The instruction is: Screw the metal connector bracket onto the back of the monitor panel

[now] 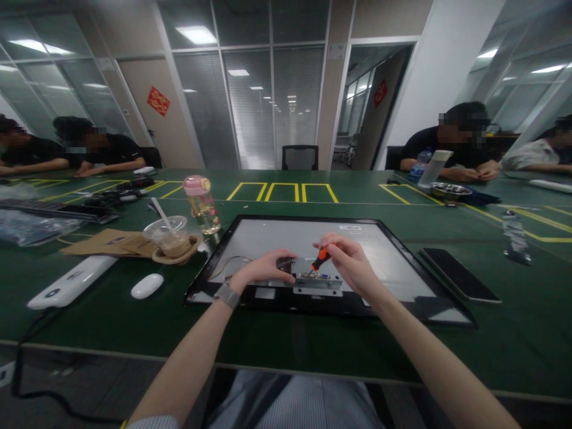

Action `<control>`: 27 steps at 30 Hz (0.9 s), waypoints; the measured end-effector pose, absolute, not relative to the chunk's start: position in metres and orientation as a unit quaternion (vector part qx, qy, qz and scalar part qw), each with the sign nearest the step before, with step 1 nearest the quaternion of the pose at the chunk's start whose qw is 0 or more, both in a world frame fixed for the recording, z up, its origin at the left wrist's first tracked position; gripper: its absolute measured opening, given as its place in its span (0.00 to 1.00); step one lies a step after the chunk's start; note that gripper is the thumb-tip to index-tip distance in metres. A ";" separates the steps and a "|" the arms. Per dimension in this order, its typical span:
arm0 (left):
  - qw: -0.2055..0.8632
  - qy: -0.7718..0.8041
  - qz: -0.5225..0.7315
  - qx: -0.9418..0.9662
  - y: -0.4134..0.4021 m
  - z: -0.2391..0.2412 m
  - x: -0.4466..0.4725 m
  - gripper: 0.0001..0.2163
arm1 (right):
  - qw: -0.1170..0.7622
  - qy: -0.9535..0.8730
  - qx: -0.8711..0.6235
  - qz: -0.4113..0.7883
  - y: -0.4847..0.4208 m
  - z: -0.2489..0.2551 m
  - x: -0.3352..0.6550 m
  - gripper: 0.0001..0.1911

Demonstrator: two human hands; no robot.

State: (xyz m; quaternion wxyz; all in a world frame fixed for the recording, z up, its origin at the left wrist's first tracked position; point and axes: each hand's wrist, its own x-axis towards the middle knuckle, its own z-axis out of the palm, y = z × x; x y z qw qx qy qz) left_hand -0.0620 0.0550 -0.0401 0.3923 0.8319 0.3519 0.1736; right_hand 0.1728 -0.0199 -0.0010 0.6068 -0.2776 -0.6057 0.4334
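A flat display panel [268, 235] with a black frame lies on the table before me, its pale grey side up. Near its front edge sits a metal bracket [318, 286] with a row of ports. My left hand [263, 268] grips the left end of this bracket, thumb in front and fingers behind. Between thumb and fingers shows a dark patch that I cannot make out. In my right hand [348, 256] is a screwdriver [322, 257] with an orange and black handle, tilted, its tip down at the ports. The exact contact point is too small to tell.
Left of the panel are an iced drink cup [166, 235], a pink-capped bottle [202, 205], a white mouse [147, 286] and a white power strip [71, 281]. A black phone [459, 274] lies right. Several people sit across the table, near a metal bowl [450, 192].
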 end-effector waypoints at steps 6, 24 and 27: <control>0.408 0.353 0.176 0.823 0.055 -0.040 -0.062 0.32 | 0.605 -0.598 -0.291 0.439 -0.019 -0.002 0.171 0.14; 0.399 0.356 0.168 0.828 0.056 -0.041 -0.062 0.33 | 0.616 -0.624 -0.301 0.375 -0.016 -0.006 0.172 0.11; 0.400 0.357 0.171 0.826 0.056 -0.041 -0.062 0.33 | 0.626 -0.619 -0.318 0.352 -0.015 -0.008 0.173 0.11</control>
